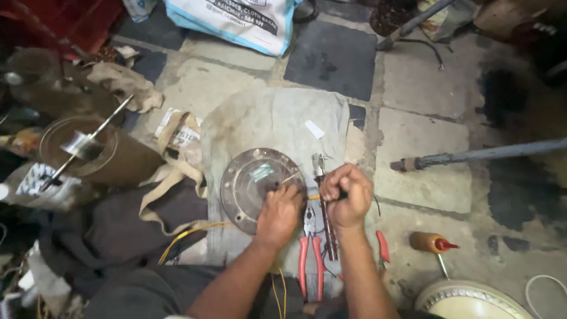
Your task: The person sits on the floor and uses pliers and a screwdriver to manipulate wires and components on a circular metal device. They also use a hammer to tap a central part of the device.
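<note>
One round metal plate [251, 186], dark and rusty with a small pale sticker, lies flat on a grey cloth [271, 118] spread over the stone floor [413, 82]. The left hand [277, 212] rests on the plate's near right edge, fingers curled down onto it; whether they pinch anything there cannot be told. Just right of it, off the plate, the right hand [347, 195] is closed in a fist around a thin dark tool whose tip is hidden. Between and below the two hands lie one pair of red-handled pliers [310, 254] and one long brownish tool [326, 218], side by side on the cloth. One yellow wire [183, 236] runs away to the left. Farther right stand one brown bottle with a red nozzle [431, 242] and one grey pipe [484, 155] lying across the floor.
</note>
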